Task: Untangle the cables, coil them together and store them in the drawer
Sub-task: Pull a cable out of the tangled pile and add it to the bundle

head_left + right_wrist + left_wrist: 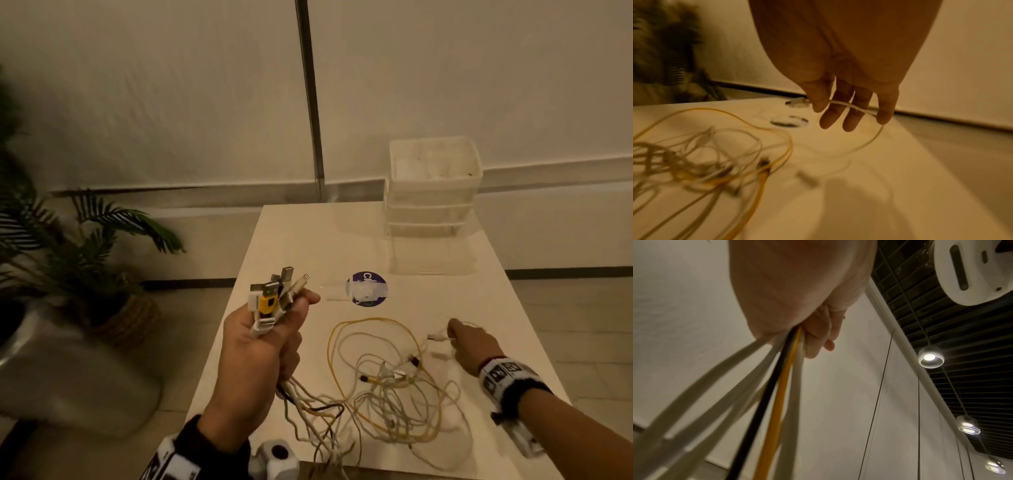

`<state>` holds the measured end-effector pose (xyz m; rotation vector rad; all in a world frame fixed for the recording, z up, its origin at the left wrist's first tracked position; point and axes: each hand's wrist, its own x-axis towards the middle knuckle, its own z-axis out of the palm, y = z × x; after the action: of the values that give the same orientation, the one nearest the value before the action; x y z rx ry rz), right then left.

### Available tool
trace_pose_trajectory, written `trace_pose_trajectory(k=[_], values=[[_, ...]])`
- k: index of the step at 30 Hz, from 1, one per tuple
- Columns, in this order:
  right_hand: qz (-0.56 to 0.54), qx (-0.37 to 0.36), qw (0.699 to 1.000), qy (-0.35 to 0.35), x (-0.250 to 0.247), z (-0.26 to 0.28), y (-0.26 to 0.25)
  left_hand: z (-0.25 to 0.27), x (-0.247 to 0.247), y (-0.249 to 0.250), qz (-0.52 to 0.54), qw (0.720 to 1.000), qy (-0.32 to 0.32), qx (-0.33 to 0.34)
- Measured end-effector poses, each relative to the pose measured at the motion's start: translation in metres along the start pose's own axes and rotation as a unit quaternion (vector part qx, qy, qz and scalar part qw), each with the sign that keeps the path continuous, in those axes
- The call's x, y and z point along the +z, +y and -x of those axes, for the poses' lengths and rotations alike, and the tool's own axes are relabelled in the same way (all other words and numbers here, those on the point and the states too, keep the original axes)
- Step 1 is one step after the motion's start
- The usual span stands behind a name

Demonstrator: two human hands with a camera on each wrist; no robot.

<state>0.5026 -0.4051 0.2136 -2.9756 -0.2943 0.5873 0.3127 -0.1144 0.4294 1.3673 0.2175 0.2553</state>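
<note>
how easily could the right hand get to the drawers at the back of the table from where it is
Probably yes. The right hand has bare table between it and the drawers, but it already holds a white cable.

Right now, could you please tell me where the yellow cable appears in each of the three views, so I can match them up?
Head: the yellow cable loops on the table, centre, its plug end gripped in the left hand.
Left wrist: it runs from the fist down to the bottom edge, beside a black cable.
Right wrist: a blurred arc at left.
Shared landmark: the round blue sticker, in the head and right wrist views.
</note>
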Motion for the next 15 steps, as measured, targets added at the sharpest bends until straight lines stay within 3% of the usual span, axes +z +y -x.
trace_pose_trajectory(k=[3, 4, 6, 7, 9, 12, 13, 14, 15], values=[[0.033, -0.034, 0.998, 0.032, -0.059, 0.010, -0.005, -0.016, 0.009, -0.001, -0.009, 1.000, -0.011, -0.006], [0.000, -0.043, 0.998, 0.053, -0.077, 0.015, -0.009, -0.021, 0.013, -0.001, -0.010, 1.000, -0.011, -0.008], [-0.164, -0.074, 0.978, 0.109, -0.113, 0.030, -0.028, -0.031, 0.018, -0.001, 0.002, 1.000, -0.003, -0.012], [-0.281, -0.093, 0.946, 0.128, -0.129, 0.042, -0.041, -0.036, 0.021, -0.001, 0.014, 1.000, 0.002, -0.012], [-0.505, -0.124, 0.842, 0.145, -0.157, 0.070, -0.077, -0.046, 0.026, -0.001, 0.041, 0.999, 0.009, -0.003], [-0.731, -0.162, 0.662, 0.032, -0.177, 0.112, -0.139, -0.057, 0.037, 0.000, 0.079, 0.997, 0.008, 0.005], [-0.751, -0.184, 0.634, -0.004, -0.179, 0.121, -0.158, -0.060, 0.039, 0.002, 0.091, 0.996, 0.004, 0.002], [-0.738, -0.207, 0.642, -0.016, -0.179, 0.128, -0.174, -0.063, 0.040, 0.003, 0.101, 0.995, -0.001, -0.004], [-0.702, -0.228, 0.675, -0.004, -0.178, 0.133, -0.188, -0.066, 0.040, 0.004, 0.108, 0.994, -0.005, -0.010]])
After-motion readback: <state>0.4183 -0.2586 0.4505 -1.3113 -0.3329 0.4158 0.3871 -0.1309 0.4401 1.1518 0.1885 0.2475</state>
